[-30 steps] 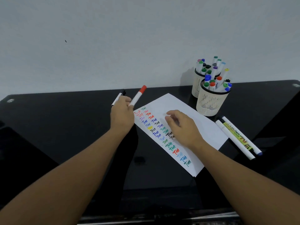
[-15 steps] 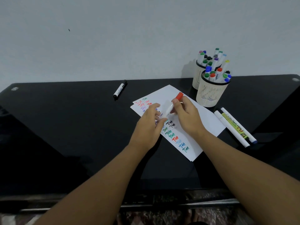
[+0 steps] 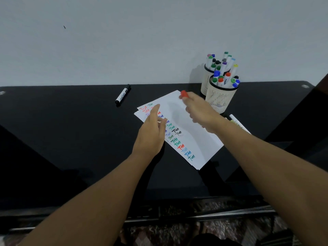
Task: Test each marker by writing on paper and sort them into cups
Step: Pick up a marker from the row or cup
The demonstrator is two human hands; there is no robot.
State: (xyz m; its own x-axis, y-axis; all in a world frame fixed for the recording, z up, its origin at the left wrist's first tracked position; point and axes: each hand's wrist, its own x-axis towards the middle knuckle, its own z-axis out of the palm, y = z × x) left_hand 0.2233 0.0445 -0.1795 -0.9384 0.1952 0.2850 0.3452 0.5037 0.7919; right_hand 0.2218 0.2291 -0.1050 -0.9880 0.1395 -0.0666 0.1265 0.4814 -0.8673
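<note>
A white sheet of paper (image 3: 197, 137) with rows of coloured test words lies on the black table (image 3: 71, 130). My left hand (image 3: 151, 134) hovers over the paper's left edge and grips the uncapped red marker (image 3: 160, 120), of which only a pale bit shows between the fingers. My right hand (image 3: 198, 110), blurred, is over the paper's far end and pinches the red cap (image 3: 183, 94) at its fingertips. Two cream mesh cups full of markers stand at the back right, the front cup (image 3: 221, 100) before the rear cup (image 3: 205, 80).
A black-capped marker (image 3: 122, 95) lies alone on the table at the back, left of the paper. White markers (image 3: 238, 122) lie right of the paper, partly behind my right forearm. A pale wall rises behind the table.
My left hand brought the red marker from the back left over the paper, both hands met on it, and my right hand has now pulled the red cap off and away to the right.
</note>
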